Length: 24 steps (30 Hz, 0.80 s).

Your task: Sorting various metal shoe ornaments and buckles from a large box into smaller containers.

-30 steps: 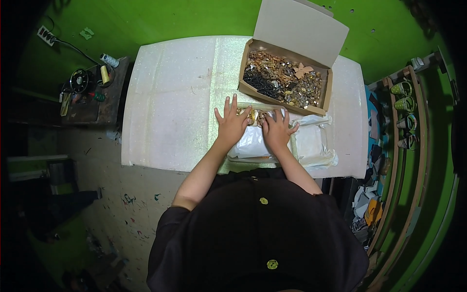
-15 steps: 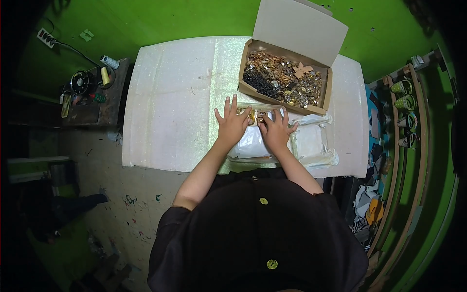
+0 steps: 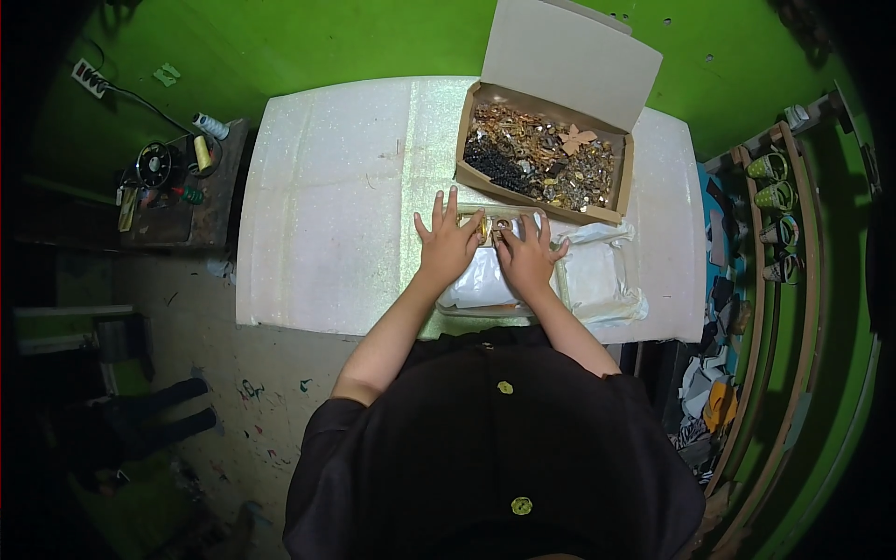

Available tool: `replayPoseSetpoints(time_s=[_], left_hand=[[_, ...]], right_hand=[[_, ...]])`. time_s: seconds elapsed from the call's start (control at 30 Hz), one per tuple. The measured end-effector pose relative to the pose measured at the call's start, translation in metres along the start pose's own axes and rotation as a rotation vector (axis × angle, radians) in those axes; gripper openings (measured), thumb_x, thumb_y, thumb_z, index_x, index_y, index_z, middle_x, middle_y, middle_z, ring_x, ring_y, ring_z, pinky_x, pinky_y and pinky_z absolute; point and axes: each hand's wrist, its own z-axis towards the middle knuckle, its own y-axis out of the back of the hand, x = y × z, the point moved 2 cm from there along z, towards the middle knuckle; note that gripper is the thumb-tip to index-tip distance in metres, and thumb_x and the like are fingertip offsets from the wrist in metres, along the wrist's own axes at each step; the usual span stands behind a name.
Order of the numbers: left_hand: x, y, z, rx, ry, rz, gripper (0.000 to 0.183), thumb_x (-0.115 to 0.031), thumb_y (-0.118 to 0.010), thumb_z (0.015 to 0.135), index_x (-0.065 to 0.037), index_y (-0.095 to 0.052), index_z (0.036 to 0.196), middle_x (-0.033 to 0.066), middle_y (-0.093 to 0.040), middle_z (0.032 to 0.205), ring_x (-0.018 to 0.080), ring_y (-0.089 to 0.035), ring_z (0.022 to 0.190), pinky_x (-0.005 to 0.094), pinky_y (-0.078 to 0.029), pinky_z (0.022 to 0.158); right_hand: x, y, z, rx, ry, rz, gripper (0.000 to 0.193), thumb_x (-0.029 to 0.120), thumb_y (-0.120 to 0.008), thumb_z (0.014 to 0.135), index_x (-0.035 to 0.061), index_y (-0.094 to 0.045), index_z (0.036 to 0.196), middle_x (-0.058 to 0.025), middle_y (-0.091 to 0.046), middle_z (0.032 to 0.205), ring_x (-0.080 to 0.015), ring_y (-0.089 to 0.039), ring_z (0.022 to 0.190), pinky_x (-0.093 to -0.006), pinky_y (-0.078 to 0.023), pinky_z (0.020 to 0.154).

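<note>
My left hand (image 3: 446,245) lies with fingers spread over the far left part of a shallow clear box (image 3: 452,310). Opposite it, my right hand (image 3: 528,259) rests with its fingers apart over the far right part. Between my thumbs sit small gold and brown shiny pieces (image 3: 483,229), partly covered by my fingers. My fingertips seem to touch them, but neither hand grips one. Nearer to me in the box is a white plastic packet (image 3: 481,278). A white wrapped tray or lid (image 3: 595,277) lies to the right of my right hand.
Behind my hands, an open cardboard box (image 3: 623,191) holds heaps of beads and trinkets. All this stands on a pale glittery table (image 3: 322,210). On the left is a small dark table (image 3: 191,224) with thread spools; green pots (image 3: 767,168) hang on the right.
Both hands stay in nearly the same place over the gold pieces. The whole view has shifted slightly. At the far left, another person's dark-clothed legs show more.
</note>
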Motion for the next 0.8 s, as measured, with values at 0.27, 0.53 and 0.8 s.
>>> replayPoseSetpoints(time_s=[0.27, 0.53, 0.8], left_hand=[[-0.004, 0.013, 0.014, -0.024, 0.003, 0.032, 0.045, -0.029, -0.051, 0.085, -0.027, -0.049, 0.13, 0.0184, -0.017, 0.149, 0.0375, -0.012, 0.137, 0.0701, -0.006, 0.098], [0.005, 0.025, 0.046, -0.104, 0.048, -0.021, 0.059, -0.034, -0.049, 0.087, -0.021, -0.03, 0.142, 0.0203, -0.014, 0.149, 0.0399, -0.011, 0.137, 0.0704, -0.006, 0.096], [0.013, 0.037, 0.107, -0.18, 0.158, -0.096, 0.058, -0.033, -0.045, 0.09, -0.014, -0.029, 0.142, 0.0209, -0.015, 0.149, 0.0418, -0.011, 0.136, 0.0689, -0.005, 0.098]], right_hand=[[0.008, 0.012, 0.005, -0.131, 0.021, 0.107, 0.023, 0.028, -0.059, 0.079, 0.0256, -0.067, 0.101, -0.0061, -0.046, 0.132, -0.032, -0.025, 0.133, -0.069, -0.003, 0.093], [0.005, 0.048, 0.073, -0.255, 0.041, 0.207, 0.024, 0.026, -0.061, 0.078, 0.0246, -0.067, 0.101, -0.0056, -0.049, 0.128, -0.0316, -0.03, 0.129, -0.0663, -0.003, 0.096], [-0.015, 0.019, 0.184, -0.172, 0.104, 0.17, 0.036, 0.019, -0.059, 0.078, 0.0187, -0.059, 0.113, -0.0061, -0.054, 0.116, -0.0279, -0.039, 0.122, -0.0658, -0.013, 0.097]])
